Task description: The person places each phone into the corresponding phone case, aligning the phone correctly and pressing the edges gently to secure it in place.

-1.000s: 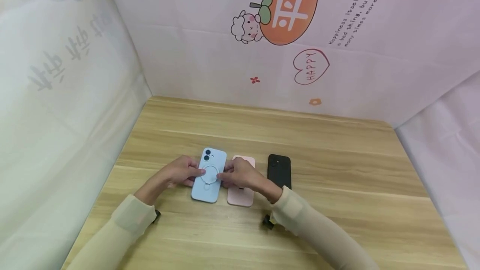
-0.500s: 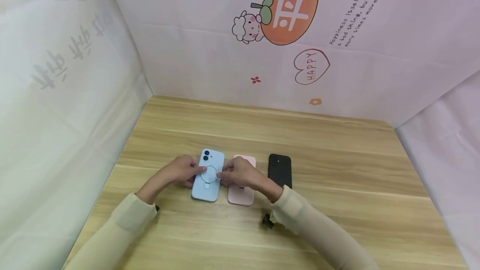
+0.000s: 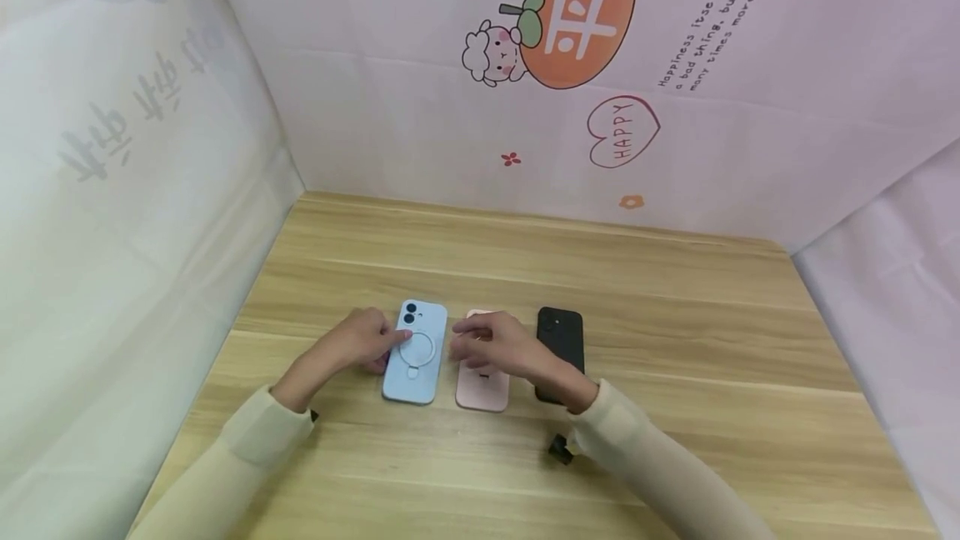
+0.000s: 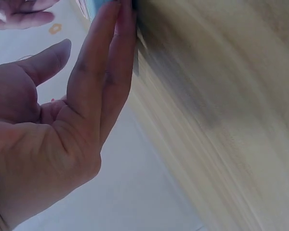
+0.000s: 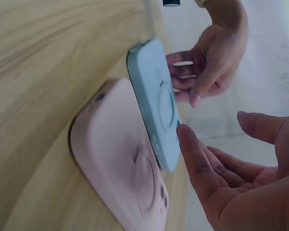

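A light blue phone (image 3: pixel 409 386) lies on the table, its two lenses and ring stand facing up. My left hand (image 3: pixel 362 338) is at its left edge. In the left wrist view that hand's nearly straight fingers (image 4: pixel 89 72) touch the phone's side, while the thumb stays off it. My right hand (image 3: pixel 498 346), fingers spread and holding nothing, hovers above a pink phone (image 3: pixel 482 396), hiding part of it. Both ringed phones, pink (image 5: pixel 108 139) and blue (image 5: pixel 156 96), lie side by side in the right wrist view.
A black phone (image 3: pixel 560 340) lies to the right, partly behind my right wrist. The wood-grain table (image 3: pixel 675 315) meets a printed white cloth (image 3: pixel 375 107) at the back and sides. A small black piece (image 3: pixel 560 449) shows by the right cuff.
My right hand has let go of the light blue phone and moved right, over the pink one. The blue phone shifted slightly left and now lies flat. The left thumb has lifted off.
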Tool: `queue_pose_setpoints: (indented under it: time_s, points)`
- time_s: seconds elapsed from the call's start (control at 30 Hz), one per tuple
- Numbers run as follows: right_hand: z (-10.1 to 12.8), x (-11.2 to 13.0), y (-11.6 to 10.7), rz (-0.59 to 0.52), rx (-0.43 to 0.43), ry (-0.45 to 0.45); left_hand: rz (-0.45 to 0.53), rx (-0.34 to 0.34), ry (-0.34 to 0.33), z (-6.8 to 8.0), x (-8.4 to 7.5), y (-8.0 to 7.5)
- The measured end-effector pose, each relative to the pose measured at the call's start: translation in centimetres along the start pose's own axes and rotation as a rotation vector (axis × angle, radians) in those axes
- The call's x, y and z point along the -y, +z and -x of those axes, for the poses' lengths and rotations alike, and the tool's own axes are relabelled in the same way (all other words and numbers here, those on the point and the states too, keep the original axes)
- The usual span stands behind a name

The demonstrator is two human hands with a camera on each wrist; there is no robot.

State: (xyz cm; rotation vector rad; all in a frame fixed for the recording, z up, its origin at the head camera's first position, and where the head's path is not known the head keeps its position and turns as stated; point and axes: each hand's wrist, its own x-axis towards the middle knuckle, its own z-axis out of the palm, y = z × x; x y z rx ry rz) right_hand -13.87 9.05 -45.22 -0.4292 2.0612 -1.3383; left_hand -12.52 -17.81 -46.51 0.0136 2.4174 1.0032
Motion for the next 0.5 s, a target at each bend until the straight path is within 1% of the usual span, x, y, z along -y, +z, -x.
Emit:
queue_pose_setpoints:
  time_s: [0.1,0.17,0.33,0.4,0.5]
  points:
    - [0.9,-0.1,-0.8,0.039,-0.017,-0.029,-0.003,-0.014,0.002,0.3,0.1,0.1]
    - [1.5,-0.3,-1.4,0.085,-0.040,-0.051,0.000,-0.021,0.006,0.4,0.2,0.1]
    - [2.8,-1.0,-3.0,0.241,-0.125,-0.102,-0.019,-0.030,0.016,0.8,0.2,0.1]
    - [3.3,-1.4,-3.6,0.306,-0.161,-0.128,-0.044,-0.043,0.026,1.1,0.1,0.1]
    - [4.1,-2.1,-4.5,0.396,-0.207,-0.163,-0.128,-0.100,0.056,1.5,-0.3,0.3]
